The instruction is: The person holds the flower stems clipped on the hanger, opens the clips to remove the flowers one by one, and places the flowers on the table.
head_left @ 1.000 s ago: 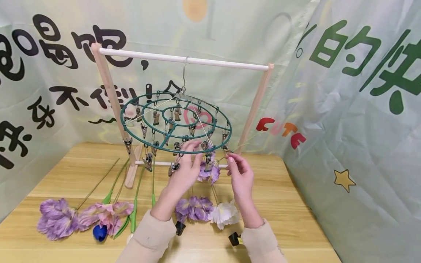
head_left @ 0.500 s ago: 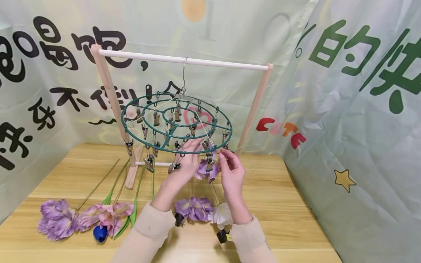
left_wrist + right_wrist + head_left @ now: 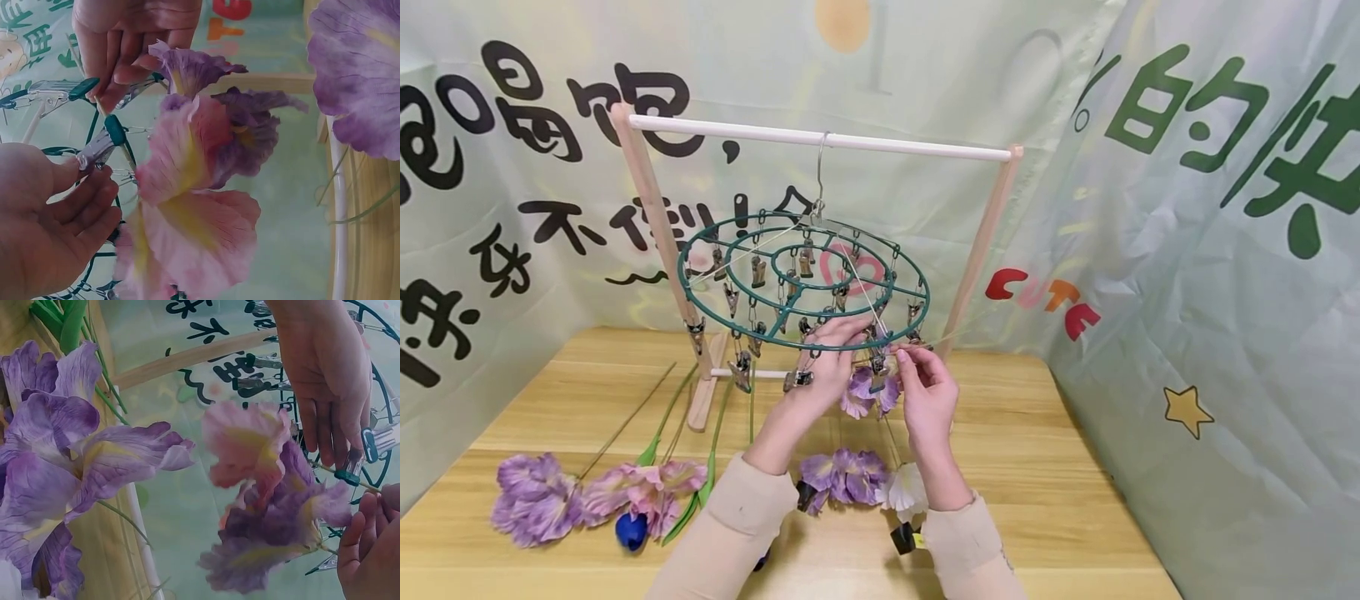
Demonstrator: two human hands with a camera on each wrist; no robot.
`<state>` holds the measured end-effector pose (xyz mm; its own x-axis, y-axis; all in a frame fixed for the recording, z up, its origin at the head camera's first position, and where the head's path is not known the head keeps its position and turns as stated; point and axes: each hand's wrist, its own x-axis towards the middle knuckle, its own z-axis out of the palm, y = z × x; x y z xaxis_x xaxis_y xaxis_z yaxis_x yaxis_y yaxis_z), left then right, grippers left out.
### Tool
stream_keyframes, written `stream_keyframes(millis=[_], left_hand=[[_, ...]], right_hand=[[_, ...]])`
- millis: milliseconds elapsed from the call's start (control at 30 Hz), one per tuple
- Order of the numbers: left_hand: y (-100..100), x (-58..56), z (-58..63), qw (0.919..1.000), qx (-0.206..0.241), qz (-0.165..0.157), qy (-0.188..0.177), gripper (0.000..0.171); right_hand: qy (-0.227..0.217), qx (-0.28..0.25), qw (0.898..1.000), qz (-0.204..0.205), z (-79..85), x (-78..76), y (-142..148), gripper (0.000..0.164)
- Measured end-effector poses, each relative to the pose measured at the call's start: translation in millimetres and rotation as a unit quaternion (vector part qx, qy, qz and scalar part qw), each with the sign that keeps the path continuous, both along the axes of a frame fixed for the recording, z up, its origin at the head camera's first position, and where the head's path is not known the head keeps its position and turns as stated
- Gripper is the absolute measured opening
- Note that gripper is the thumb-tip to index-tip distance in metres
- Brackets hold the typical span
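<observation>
A green round clip hanger [image 3: 790, 340] hangs with many metal clips below its rings. Beneath its front edge, my left hand [image 3: 827, 362] pinches the metal clip with green tips [image 3: 100, 149]. Close by on the right, my right hand [image 3: 932, 392] pinches the thin stem [image 3: 374, 487] of a flower between thumb and fingers. That stem passes at the clip's tips and leads toward a pink flower [image 3: 194, 156], mostly hidden in the head view. A purple flower [image 3: 269, 531] hangs against the pink one.
A wooden stand [image 3: 992, 233] with a white bar [image 3: 737, 129] carries the hanger. On the table [image 3: 1037, 467] lie purple flowers [image 3: 538, 500], a pink flower [image 3: 655, 492], a blue bud [image 3: 631, 531] and a white flower [image 3: 906, 490]. A printed cloth [image 3: 1225, 250] encloses the back and sides.
My right hand has moved left with the stem, closer to my left hand, then stayed nearly still. The left hand has barely shifted beneath the hanger.
</observation>
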<state>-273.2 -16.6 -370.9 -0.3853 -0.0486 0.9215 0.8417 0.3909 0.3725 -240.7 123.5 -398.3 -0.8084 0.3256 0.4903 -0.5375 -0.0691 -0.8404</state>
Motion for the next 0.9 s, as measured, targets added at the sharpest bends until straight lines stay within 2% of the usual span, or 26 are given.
stream_keyframes(millis=[133,233,367,467,633,900], left_hand=[[-5.1,3.9,3.2,0.9993,-0.018,0.003,-0.032,0.014],[-10.4,8.7,6.0,0.9954,-0.045,-0.004,-0.084,0.016],[-17.4,16.0,12.6,0.9802,-0.087,-0.023,-0.176,0.022],[-20.8,19.6,17.6,0.9680,-0.122,-0.022,-0.218,0.025],[-22.1,20.7,21.3,0.9607,-0.151,-0.023,-0.232,0.025],[-20.3,21.0,19.9,0.9609,-0.141,-0.020,-0.238,0.022]], right_hand=[[-0.003,0.000,1.000,0.001,-0.2,-0.5,1.2,0.019],[-0.006,-0.001,1.000,0.001,0.3,0.1,2.4,0.019],[0.002,0.003,1.000,0.002,0.4,0.9,4.4,0.018],[0.007,0.007,1.000,0.003,0.6,1.4,5.5,0.017],[0.007,0.019,1.000,-0.003,1.8,2.3,7.1,0.017],[-0.002,0.024,1.000,-0.003,3.0,2.7,6.3,0.016]])
